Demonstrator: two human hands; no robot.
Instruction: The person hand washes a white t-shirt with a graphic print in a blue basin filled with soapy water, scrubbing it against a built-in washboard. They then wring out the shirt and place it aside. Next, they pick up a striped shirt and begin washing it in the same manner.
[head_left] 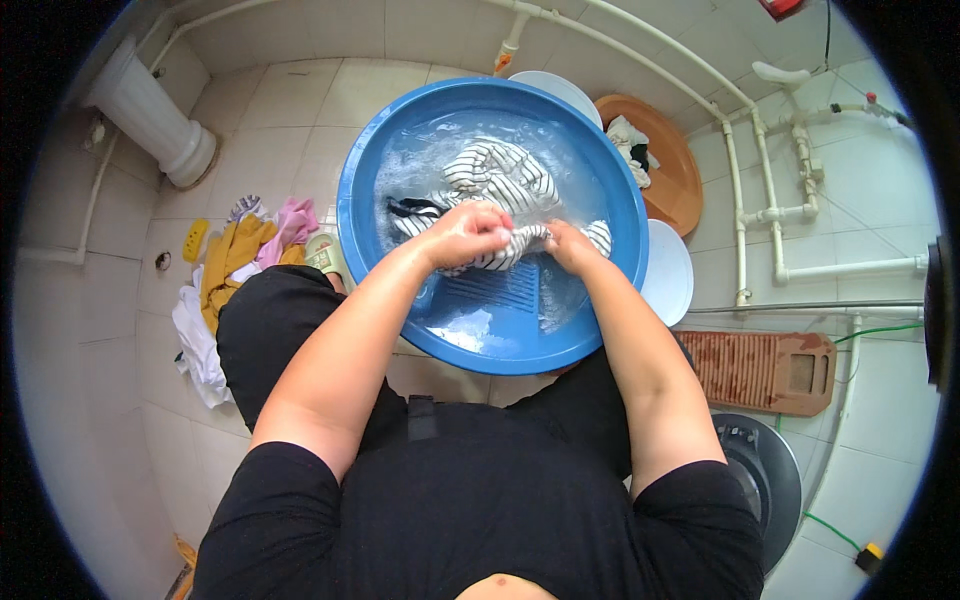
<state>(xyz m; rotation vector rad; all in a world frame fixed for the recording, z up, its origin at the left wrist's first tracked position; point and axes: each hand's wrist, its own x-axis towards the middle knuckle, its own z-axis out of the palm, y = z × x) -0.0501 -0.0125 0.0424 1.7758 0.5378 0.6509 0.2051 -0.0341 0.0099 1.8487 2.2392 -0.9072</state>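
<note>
A white garment with dark stripes (500,172) lies bunched and wet in soapy water inside a large round blue basin (357,215). My left hand (468,234) is closed in a fist on the garment, near a dark patch of cloth. To its right, my right hand (570,246) pinches another fold, and a twisted stretch of fabric runs between the two. This stretch is just above a ridged washboard area (490,290) moulded into the basin's near side. My left fingertips are partly hidden by the fist.
On the floor at left lies a clothes pile with a mustard garment (232,262), beside a yellow brush-like object (195,240). An orange-brown basin (672,185) holds clothing at right. A brown washboard (755,372) and dark basin (770,470) are nearer. Pipes (762,180) line the wall.
</note>
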